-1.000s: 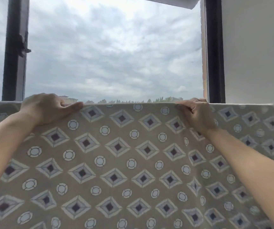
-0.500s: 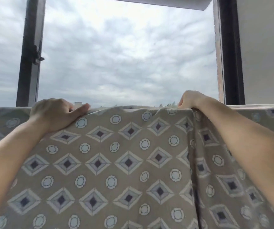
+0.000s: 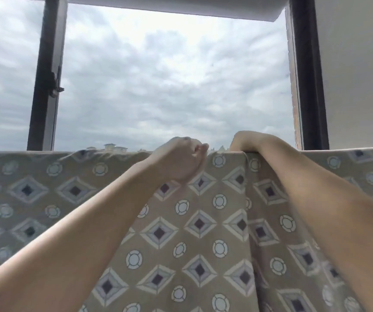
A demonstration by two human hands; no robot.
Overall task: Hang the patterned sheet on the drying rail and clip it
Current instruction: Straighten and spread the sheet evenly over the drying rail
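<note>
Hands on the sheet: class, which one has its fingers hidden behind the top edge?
The right hand: its wrist bends over the patterned sheet, fingers hidden beyond it. The left hand shows curled fingers on the near side.

dark-framed window (image 3: 46, 86), cloudy sky (image 3: 169, 75)

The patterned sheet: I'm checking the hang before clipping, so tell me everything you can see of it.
The patterned sheet is tan woven-looking cloth printed with grey-white diamonds and pale rings. It drapes over a hidden rail across the window, with a vertical fold right of centre and its top edge rumpled at left. The left hand pinches the top edge; the right hand hooks over it, fingers hidden behind. No clip shows.
</note>
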